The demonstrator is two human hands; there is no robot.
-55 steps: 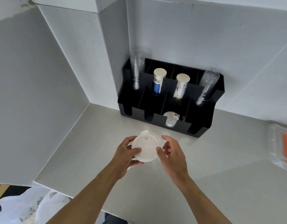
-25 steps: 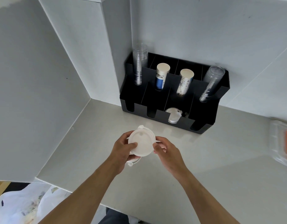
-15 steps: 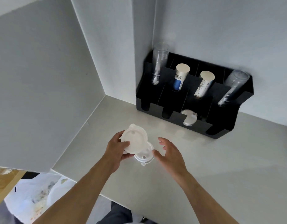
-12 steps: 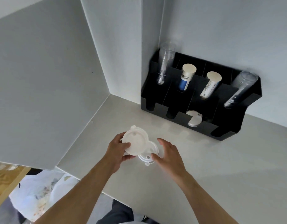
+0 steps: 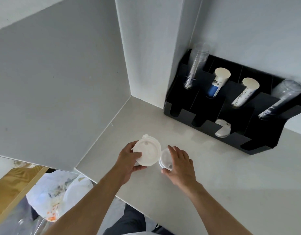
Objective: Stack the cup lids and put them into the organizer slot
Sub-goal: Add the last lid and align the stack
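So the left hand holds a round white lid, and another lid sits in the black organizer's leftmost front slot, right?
No: the head view shows that stored white plastic lid in the third front slot from the left of the black organizer. The left hand does hold a round white lid.

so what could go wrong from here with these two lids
1. The left hand holds the big lid near one edge only, so it may slip.
2. The small lid under the right hand on the counter looks smaller, so the two may not nest.
3. The stored lid sits behind a narrow notch in the organizer; a stack could catch there going in.
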